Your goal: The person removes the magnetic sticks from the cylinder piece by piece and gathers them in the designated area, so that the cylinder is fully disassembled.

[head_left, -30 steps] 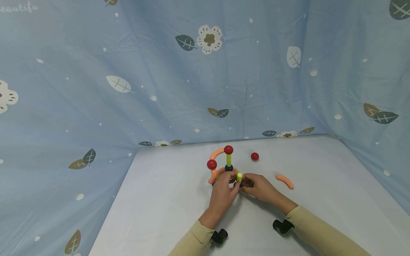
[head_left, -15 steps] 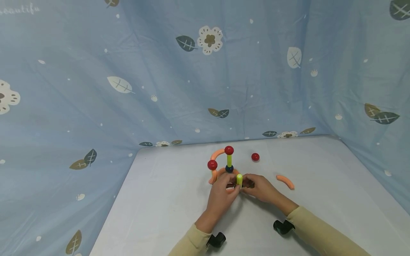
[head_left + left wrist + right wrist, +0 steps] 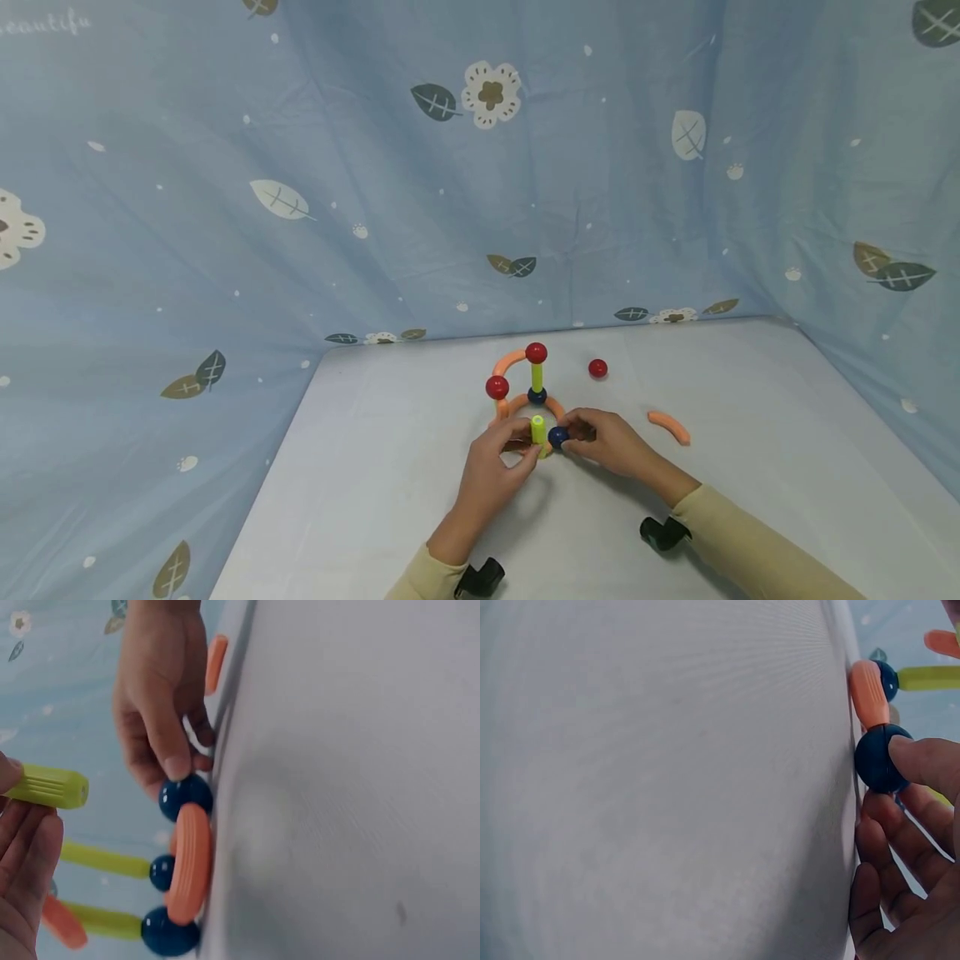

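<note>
White tabletop (image 3: 345, 508), leaf-print blue cloth (image 3: 390, 208) behind. Pinching a ridged lime-green rod (image 3: 538, 430) roughly upright in the left hand (image 3: 489, 473), just beside the navy ball (image 3: 557, 437), not touching. Gripping that ball with the right hand (image 3: 611, 442), forearms (image 3: 750, 542) angled inward. Probably best tbh: steady ball, rod end square on, no nudging the curved orange stick (image 3: 191, 862).

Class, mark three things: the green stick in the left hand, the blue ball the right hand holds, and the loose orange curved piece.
Green stick (image 3: 52, 786): left wrist view, middle of its ridged side.
Blue ball (image 3: 874, 759): right wrist view, its uncovered face.
Orange curved piece (image 3: 669, 426): head view, middle of its bend.
</note>
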`<state>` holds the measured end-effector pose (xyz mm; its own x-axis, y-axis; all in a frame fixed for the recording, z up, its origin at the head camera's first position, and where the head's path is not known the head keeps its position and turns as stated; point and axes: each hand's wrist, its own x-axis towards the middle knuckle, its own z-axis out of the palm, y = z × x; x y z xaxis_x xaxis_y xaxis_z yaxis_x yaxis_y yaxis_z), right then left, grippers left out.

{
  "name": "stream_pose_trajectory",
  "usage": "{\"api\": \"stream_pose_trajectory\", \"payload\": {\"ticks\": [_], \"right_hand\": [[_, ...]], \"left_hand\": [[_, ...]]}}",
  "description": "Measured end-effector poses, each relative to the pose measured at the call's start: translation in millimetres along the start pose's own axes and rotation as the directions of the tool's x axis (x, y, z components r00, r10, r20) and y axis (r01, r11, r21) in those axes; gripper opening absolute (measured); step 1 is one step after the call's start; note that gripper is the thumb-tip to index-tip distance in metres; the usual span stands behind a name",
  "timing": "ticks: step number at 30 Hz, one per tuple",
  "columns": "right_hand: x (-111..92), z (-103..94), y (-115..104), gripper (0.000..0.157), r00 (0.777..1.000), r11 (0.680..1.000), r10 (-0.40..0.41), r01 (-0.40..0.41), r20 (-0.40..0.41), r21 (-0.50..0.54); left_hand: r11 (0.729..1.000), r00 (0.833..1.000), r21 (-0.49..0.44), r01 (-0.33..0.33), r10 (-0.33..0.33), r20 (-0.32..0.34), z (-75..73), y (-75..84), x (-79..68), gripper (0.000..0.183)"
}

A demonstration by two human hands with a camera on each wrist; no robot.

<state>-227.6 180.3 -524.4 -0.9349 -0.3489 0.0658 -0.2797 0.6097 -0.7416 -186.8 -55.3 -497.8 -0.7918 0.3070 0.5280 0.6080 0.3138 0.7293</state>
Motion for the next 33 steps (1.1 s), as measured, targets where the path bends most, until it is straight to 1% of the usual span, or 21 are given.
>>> {"api": "stream_pose_trajectory", "payload": {"ticks": [1,4,8,15,21,26,29,33], "right_hand": [[0,-0.1,0,0.027,1.0,1.0,0.003,-0.003,0.001,-0.004],[0,-0.1,0,0.027,1.0,1.0,0.014,-0.014,0.001,-0.014],[1,0.5,-1,0.026,1.0,1.0,0.026,-0.026,0.003,-0.01],[1,0.7,0,0.026,1.0,1.0,0.022,-0.022,0.004,0.004],[1,1.6,2,0.028,1.0,1.0,0.014,-0.014,0.005,0.007],[1,1.6,2,0.027,1.0,1.0,0.004,-0.004,0.006,0.016],[1,1.4,2,0.026,1.0,1.0,-0.001,0.001,0.008,0.02],[1,1.6,3,0.025,1.0,1.0,0.001,-0.001,0.007,0.024]], "left_hand": [[1.0,1.0,-0.003,0.005,-0.005,-0.003,-2.6,-0.5,-1.5,0.027],[1.0,1.0,0.025,0.011,-0.01,-0.025,-10.9,-3.7,-6.9,0.028],[0.999,0.998,0.047,0.022,-0.019,-0.065,-25.1,-9.7,-11.6,0.035],[0.995,0.988,0.093,0.031,-0.017,-0.152,-56.3,-21.7,-11.2,0.038],[0.985,0.974,0.136,0.104,-0.073,-0.216,-78.0,-33.3,-7.1,0.04],[0.969,0.961,0.161,0.189,-0.149,-0.235,-87.1,-45.2,-4.3,0.039],[0.96,0.955,0.175,0.219,-0.174,-0.241,-89.6,-53.3,-2.2,0.039],[0.939,0.947,0.231,0.254,-0.193,-0.259,-91.7,-62.7,1.0,0.04]]}}
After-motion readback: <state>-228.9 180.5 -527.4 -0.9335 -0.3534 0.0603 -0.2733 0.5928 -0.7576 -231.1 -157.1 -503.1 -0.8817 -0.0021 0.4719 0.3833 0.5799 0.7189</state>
